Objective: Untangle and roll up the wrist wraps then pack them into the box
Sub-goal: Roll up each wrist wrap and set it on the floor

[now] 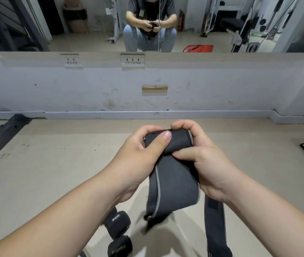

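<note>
My forearms [58, 217] enter from the bottom corners. Under them, at 6 o'clock on the floor [36, 173], lie two rolled wraps [117, 225], each wound tight, one just beside the other. I count those as rolled but not packed. No box shows anywhere in view.

Item in work: one dark wrist wrap [171, 190], held in the air just below frame centre.
- Its upper end is wound into a short roll [177, 143] at 12 o'clock of the wrap.
- My left hand [138, 154] grips the roll's left end, thumb pressed flat on top of it.
- My right hand [210, 164] grips the right end, fingers curled over the far side and thumb tucked beneath.
- The unwound tail hangs down toward 6 o'clock, flat and free of knots. Its lower end is blurred.

A further dark strap [215, 229] hangs at 5 o'clock, emerging from behind my right wrist and running off the bottom edge. I cannot tell whether it is a separate wrap or part of the one in hand.

Assessment: untangling looks done for this wrap. Rolling is begun, with most of its length yet to wind. By my judgement the task stands around midway: two rolled, one under way, possibly one waiting, and packing not started.
</note>
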Motion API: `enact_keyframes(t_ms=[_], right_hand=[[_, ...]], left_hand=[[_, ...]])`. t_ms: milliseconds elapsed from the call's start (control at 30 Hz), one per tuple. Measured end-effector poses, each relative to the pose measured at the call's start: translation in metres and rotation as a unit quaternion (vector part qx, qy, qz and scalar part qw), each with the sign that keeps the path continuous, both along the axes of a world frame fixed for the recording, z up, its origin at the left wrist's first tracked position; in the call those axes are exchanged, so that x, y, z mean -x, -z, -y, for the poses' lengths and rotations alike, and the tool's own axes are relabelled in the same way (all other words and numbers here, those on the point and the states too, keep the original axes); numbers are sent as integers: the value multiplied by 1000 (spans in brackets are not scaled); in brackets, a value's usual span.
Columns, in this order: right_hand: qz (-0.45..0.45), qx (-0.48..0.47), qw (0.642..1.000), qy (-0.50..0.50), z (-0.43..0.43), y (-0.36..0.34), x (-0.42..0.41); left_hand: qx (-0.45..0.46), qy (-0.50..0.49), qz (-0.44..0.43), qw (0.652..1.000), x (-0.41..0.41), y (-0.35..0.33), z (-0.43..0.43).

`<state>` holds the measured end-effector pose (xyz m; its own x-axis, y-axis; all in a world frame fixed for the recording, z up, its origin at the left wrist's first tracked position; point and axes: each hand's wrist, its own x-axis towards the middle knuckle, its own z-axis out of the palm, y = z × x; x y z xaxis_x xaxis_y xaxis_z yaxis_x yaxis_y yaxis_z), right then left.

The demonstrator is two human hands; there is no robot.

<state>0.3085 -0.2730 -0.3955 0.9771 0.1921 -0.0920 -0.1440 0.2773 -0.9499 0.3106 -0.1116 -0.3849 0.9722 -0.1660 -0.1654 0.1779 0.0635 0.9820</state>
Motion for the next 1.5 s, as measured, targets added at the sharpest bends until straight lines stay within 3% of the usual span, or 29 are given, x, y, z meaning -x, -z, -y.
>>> enact_keyframes(t_ms=[167,233,333,400,533,633,767,933,1067,1233,1367,1500], right_hand=[[-120,-114,978,-128,3,-10,1],[-107,-90,980,-142,6,-11,1],[-73,19,987,-143,5,-10,2],[-67,40,991,-106,5,-6,1],[-57,9,998,-41,10,3,-4],[-35,10,998,-42,11,6,-5],[-34,-5,999,-32,10,6,-5],[-123,-72,986,-88,10,2,-7],[-117,-34,987,-105,14,1,-6],[-45,64,994,-76,16,7,-5],[1,109,991,-83,18,8,-3],[-28,94,995,-31,17,8,-4]], left_hand=[[-107,9,191,976,3,0,-6],[-137,19,241,961,3,4,-8],[-180,1,302,936,2,11,-8],[-135,3,250,959,2,11,-10],[3,48,22,999,-1,2,-12],[-13,61,-68,996,-2,-1,-11],[-30,28,-30,999,-3,1,-12],[-6,7,77,997,-2,5,-11],[-34,8,127,991,-3,8,-16],[-69,44,69,994,-8,11,-24],[-35,62,10,997,-11,11,-28],[-4,164,-58,985,-12,16,-28]])
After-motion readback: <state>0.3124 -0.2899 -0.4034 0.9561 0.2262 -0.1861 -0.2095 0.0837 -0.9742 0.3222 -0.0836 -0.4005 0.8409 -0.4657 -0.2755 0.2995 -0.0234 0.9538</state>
